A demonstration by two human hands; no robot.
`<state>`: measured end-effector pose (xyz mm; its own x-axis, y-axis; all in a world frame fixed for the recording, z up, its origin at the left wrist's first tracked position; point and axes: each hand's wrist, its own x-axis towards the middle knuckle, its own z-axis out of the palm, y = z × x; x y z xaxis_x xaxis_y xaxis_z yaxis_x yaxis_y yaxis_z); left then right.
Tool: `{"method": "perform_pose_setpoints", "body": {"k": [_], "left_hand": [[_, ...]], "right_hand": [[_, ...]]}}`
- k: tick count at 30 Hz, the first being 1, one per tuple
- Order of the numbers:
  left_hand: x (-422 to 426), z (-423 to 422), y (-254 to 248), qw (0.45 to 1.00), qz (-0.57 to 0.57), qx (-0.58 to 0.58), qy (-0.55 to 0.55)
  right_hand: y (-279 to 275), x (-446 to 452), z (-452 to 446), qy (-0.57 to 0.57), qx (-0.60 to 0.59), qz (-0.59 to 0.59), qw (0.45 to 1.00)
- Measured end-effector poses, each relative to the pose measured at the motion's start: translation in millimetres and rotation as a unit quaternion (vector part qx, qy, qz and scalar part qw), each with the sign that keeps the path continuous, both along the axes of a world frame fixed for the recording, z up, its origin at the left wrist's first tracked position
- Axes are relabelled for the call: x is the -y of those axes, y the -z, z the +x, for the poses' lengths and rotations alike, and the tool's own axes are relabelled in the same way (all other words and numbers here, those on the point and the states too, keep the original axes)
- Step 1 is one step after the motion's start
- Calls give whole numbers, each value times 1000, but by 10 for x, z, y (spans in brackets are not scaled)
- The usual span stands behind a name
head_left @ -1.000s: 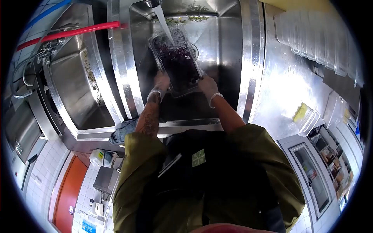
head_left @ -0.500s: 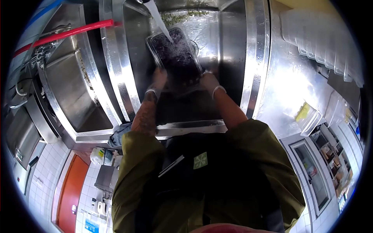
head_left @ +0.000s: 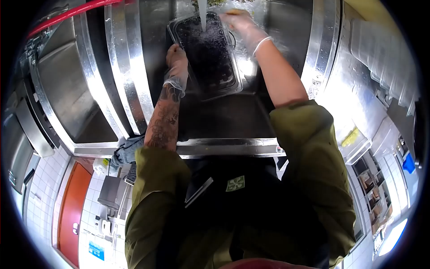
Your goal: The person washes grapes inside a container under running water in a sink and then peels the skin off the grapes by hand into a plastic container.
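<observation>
A clear rectangular plastic container (head_left: 237,83) with dark contents under water lies tilted in the metal sink. A stream of tap water (head_left: 203,18) falls into its far part. My left hand (head_left: 177,60), in a see-through glove, is closed on the container's left edge. My right hand (head_left: 244,24), gloved too, is at the container's far right corner, its fingers reaching left toward the stream and apart. Whether those fingertips touch the rim is hard to tell.
Green scraps (head_left: 215,2) lie at the sink's far end. A second basin (head_left: 67,76) is on the left, with a red pipe (head_left: 74,13) above it. Stacked clear containers (head_left: 380,54) stand on the right. A dark cloth (head_left: 127,150) hangs at the front-left edge.
My right hand has left the container's near right side and moved to its far right corner. My left hand is farther up the left edge. The view has shifted.
</observation>
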<state>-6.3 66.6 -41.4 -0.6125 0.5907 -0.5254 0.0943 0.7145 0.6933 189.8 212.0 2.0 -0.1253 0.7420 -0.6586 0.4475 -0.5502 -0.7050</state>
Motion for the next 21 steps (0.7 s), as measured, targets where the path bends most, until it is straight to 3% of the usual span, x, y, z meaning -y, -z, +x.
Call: {"method": "perform_pose_setpoints", "body": {"k": [4,5,6,8,10,13,14,17,20,21], "left_hand": [[30,-47,-98,998,-19,63,3],[0,-62,-58,998,-25,56,11],[-22,-80,-1,998,-31,49,19],[8,-80,116,996,-61,-32,51],[3,-70,108,1000,-9,22,17],[35,-12,-34,999,0,32,7],[23,1,-115,1000,-6,24,13],[-8,-20,-119,988,-30,147,-40],[-41,-9,-237,995,-29,96,-18],[-35,-21,-215,991,-3,125,-42]], "right_hand": [[-37,-3,-117,9,25,-46,999],[-54,-82,-142,17,26,-61,998],[168,-127,-114,-61,40,-29,997],[356,-77,-113,-38,70,-34,996],[220,-115,-163,-53,136,-48,988],[115,-71,-82,-6,53,-47,997],[-2,-52,-81,3,83,-47,995],[87,-65,-6,-8,54,-51,997],[-35,-70,-19,14,53,-52,997],[-53,-88,-22,9,50,-50,997]]}}
